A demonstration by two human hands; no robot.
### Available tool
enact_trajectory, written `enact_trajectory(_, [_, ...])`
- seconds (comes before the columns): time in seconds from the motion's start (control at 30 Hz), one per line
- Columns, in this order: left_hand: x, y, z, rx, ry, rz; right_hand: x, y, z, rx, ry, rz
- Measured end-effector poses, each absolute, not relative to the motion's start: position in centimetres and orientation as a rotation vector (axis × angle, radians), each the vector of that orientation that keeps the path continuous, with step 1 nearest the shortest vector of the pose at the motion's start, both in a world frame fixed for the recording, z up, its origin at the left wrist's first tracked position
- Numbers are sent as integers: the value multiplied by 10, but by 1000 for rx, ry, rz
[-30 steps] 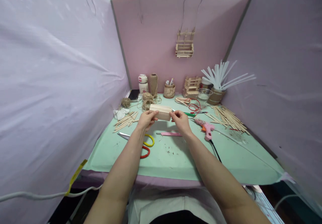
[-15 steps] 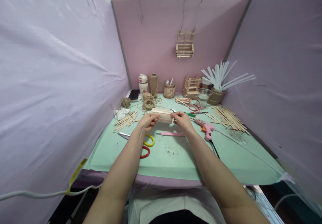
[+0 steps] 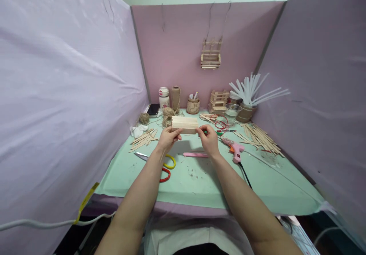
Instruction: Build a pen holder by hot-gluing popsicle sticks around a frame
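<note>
A small block of pale wooden craft sticks (image 3: 185, 123), joined side by side, is held up above the table between both hands. My left hand (image 3: 169, 136) pinches its left end, thumb along the lower edge. At the right lower corner, the fingertips of my right hand (image 3: 208, 137) grip it. Beneath the hands lies a pink craft knife (image 3: 195, 155). Scissors (image 3: 169, 162) with one yellow and one red handle rest under my left forearm. A pink hot glue gun (image 3: 236, 149) lies to the right of my right hand.
Loose sticks lie at left (image 3: 143, 139) and right (image 3: 264, 137). Along the back stand twine (image 3: 168, 114), a white bottle (image 3: 164, 97), a pen cup (image 3: 193, 105), a wooden rack (image 3: 219, 101) and a pot of glue sticks (image 3: 246, 112). A small wooden shelf (image 3: 211, 56) hangs on the back panel.
The stick block has been raised slightly and tilted, so its broad face and front edge show more. Both hands keep their hold. The whole view has shifted a little.
</note>
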State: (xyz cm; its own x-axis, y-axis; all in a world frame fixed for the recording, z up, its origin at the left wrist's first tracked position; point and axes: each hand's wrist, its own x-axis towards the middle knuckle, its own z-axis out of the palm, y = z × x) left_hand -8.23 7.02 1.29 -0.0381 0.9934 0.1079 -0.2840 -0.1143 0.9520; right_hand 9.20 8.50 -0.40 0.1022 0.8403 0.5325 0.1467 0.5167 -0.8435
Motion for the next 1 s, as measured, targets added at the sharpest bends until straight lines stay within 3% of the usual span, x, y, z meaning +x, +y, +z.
enact_trajectory(0.37, [-81,69,12,1084,928,1480,92,79,-1,-819,-1468,199])
enact_trajectory(1.0, [-81,70,12,1027,923,1464,94,79,-2,-768,-1553,149])
